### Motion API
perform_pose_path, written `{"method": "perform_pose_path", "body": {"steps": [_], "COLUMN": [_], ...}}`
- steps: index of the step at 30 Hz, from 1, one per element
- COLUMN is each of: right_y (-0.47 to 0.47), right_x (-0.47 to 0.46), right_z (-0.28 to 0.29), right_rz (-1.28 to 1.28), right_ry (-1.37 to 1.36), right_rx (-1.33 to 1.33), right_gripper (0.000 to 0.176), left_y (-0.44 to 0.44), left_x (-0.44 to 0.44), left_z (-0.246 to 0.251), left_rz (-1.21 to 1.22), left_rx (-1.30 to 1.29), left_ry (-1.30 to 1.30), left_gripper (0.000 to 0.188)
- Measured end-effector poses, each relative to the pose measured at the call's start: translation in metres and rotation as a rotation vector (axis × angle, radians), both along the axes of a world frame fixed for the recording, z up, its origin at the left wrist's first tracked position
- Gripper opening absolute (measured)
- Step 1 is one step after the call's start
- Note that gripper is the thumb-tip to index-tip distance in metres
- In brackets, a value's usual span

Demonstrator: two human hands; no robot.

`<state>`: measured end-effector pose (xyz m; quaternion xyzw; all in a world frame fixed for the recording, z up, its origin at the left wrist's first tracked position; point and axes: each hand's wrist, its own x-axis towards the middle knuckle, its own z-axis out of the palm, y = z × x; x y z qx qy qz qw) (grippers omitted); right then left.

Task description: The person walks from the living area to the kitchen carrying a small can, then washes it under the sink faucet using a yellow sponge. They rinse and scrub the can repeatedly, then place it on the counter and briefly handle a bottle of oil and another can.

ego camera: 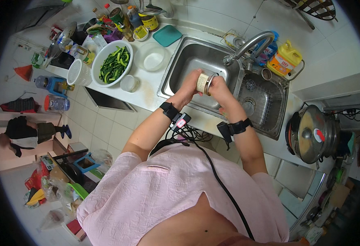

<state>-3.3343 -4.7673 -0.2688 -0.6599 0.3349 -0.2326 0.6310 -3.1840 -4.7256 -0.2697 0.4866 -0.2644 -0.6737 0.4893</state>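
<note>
Over the near part of the left basin, my left hand (189,82) grips a small container (202,82) with a cream label that bears writing. My right hand (219,88) is closed at its other end, by a shiny metal rim (210,81). Whether the right fingers hold the rim or reach inside is hidden. Below both hands lies the stainless steel double sink (186,55), and the curved faucet (261,35) rises behind its divider. In the right basin are a steel wool scrubber (250,85) and a wire rack (267,101).
Left of the sink are a white basin (96,69) of cut green vegetables (115,64), a clear bowl (151,57), a small tub (129,83) and a teal board (167,35). A yellow detergent jug (285,58) and lidded pot (309,133) stand right. A person (29,132) is far left.
</note>
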Motion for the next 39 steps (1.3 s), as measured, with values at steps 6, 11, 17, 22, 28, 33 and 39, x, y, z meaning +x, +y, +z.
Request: {"method": "perform_pose_path", "body": {"steps": [6, 11, 17, 22, 28, 33, 39], "right_y": [0.005, -0.003, -0.014, -0.037, -0.049, -0.051, -0.056], "right_x": [-0.002, -0.033, -0.023, -0.026, -0.023, -0.017, -0.011], "right_z": [-0.025, -0.022, -0.013, -0.015, -0.022, -0.026, -0.034], "right_rz": [-0.295, -0.447, -0.584, -0.391, -0.356, -0.357, -0.427], "right_ry": [-0.652, -0.656, -0.696, -0.518, -0.425, -0.42, -0.26], "right_rx": [0.579, 0.823, 0.849, 0.593, 0.671, 0.663, 0.607], "right_gripper": [0.026, 0.026, 0.021, 0.029, 0.036, 0.033, 0.033], "left_y": [-0.006, -0.007, 0.003, 0.004, 0.005, 0.006, 0.005], "left_x": [0.017, 0.038, 0.033, 0.035, 0.04, 0.044, 0.046], "left_z": [0.006, 0.005, 0.002, 0.005, 0.008, 0.007, 0.001], "left_rz": [0.129, 0.185, 0.196, 0.207, 0.279, 0.284, 0.294], "left_rx": [-0.275, -0.264, -0.209, -0.316, -0.337, -0.315, -0.333], "left_ry": [-0.32, -0.241, -0.121, -0.201, -0.281, -0.282, -0.294], "left_gripper": [0.043, 0.046, 0.048, 0.05, 0.05, 0.05, 0.049]}}
